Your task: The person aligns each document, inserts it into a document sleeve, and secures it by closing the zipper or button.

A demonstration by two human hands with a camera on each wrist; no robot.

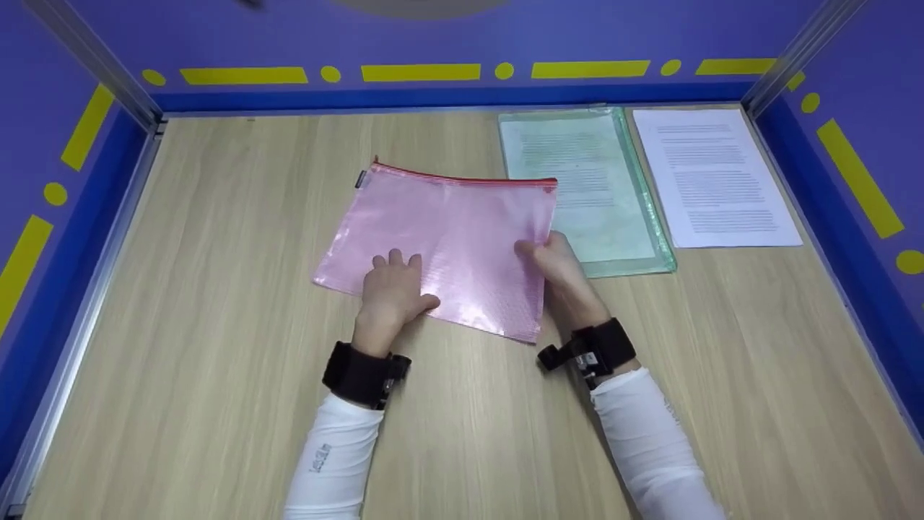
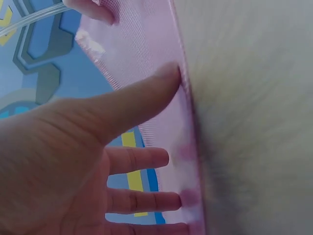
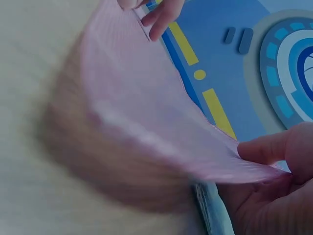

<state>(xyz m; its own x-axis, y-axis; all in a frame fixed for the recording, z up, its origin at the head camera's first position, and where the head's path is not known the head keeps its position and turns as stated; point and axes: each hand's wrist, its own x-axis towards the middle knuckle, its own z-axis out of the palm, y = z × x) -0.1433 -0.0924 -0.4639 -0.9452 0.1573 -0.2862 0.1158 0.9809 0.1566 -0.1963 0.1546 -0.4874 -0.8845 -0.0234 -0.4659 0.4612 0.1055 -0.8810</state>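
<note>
A person's right hand (image 1: 568, 269) is pinching the right edge of a pink zip pouch (image 1: 469, 231), which is extending left of a green pouch (image 1: 642, 191) and overlapping it in the head view. Farther left of that green pouch, the left hand (image 1: 392, 290) (fingers straight, thumb out) is resting on the pink zip pouch. Printed paper (image 1: 715, 180) is lying right of the green pouch on the worktop (image 1: 216, 289).

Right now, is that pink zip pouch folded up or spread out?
Spread out: in the head view, the pink zip pouch shows all four corners, and the red zipper runs along its far edge.
</note>
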